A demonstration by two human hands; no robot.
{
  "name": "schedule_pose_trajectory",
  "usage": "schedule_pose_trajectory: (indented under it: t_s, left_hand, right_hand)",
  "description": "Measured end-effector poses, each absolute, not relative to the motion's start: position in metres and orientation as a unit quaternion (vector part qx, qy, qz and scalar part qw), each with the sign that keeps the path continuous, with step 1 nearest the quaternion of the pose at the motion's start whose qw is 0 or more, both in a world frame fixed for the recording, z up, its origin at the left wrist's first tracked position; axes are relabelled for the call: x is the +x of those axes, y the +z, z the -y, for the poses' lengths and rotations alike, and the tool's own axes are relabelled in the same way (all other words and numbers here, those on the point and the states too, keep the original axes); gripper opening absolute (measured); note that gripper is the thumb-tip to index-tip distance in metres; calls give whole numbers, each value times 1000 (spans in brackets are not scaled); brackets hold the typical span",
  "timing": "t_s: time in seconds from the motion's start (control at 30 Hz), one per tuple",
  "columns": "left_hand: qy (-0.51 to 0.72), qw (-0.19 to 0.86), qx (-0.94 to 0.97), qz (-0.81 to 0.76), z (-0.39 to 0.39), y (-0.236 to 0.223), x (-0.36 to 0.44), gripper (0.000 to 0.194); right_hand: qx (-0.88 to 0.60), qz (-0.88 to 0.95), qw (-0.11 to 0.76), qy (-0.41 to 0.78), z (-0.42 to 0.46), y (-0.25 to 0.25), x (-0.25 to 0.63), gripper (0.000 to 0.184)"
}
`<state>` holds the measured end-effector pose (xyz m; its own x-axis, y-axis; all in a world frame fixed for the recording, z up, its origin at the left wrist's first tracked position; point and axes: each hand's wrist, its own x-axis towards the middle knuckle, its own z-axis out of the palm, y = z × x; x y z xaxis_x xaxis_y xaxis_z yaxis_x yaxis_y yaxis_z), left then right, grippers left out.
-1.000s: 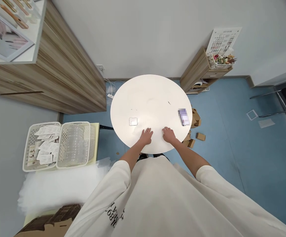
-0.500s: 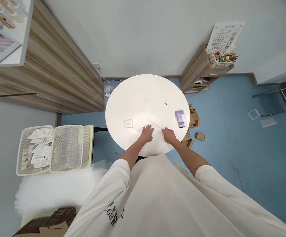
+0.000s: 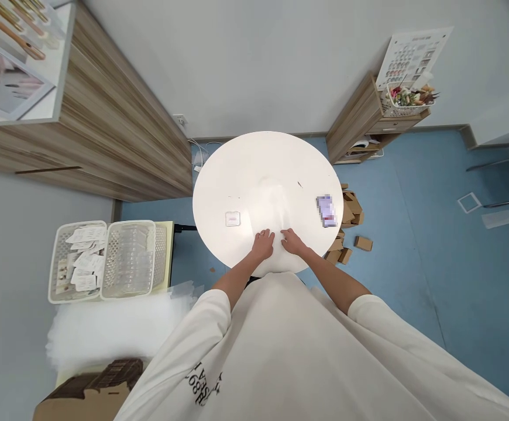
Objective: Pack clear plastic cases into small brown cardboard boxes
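Note:
A thin translucent white sheet [image 3: 277,206], perhaps a plastic bag, lies on the white round table [image 3: 219,169] and is hard to tell from the tabletop. My left hand [image 3: 263,244] rests at its near left part, fingers stretched forward and pressing down. Close beside it, my right hand [image 3: 293,242] has its fingers drawn together at the sheet's near right part and appears to pinch it; the fingertips are small in view. A small clear case [image 3: 232,218] sits left of my hands. At the table's right edge lies a blurred purple item [image 3: 326,211].
White baskets hold paper packets [image 3: 86,257] and clear plastic cases [image 3: 131,257] at left, beside a pile of translucent bags [image 3: 114,327] and a cardboard box [image 3: 83,397]. Cardboard boxes [image 3: 351,207] lie on the floor right of the table. Wooden cabinets [image 3: 140,117] stand at left and right.
My hands have come nearer to each other and slightly toward my body. The sheet between them has shifted, and its crease now runs away from me. The view has turned slightly.

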<state>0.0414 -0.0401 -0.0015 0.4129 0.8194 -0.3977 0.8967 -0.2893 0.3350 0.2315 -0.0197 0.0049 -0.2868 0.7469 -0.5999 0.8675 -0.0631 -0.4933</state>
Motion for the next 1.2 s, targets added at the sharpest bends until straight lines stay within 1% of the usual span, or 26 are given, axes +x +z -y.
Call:
schedule_pose_trajectory:
  t_s: [0.07,0.13,0.37,0.67,0.83,0.97,1.07,1.2]
  left_hand:
    - [-85,256,793,-546,42,-4,35,60]
    - [-93,256,788,-552,42,-7,30,62]
    - [-101,276,784,-547,32,-11,19,72]
    - [-108,294,787,-531,15,-9,8,78]
    - [-84,296,785,-538,20,-10,1,72]
    - [-59,278,770,-571,19,-6,-14,66]
    - [-42,260,755,-601,11,0,-34,64]
    - [-19,237,728,-643,-3,4,-66,69]
  right_hand:
    - [575,-695,42,-429,21,4,231,51]
    - [561,-718,34,-410,22,4,232,51]
    - [535,-762,131,-340,28,8,234,52]
    - [535,-773,157,-302,17,13,212,55]
    - [521,-779,194,-291,17,13,204,61]
    - [526,-774,196,-293,19,13,204,66]
    - [531,-770,196,-294,20,14,201,65]
    - [560,-746,205,-297,24,15,186,66]
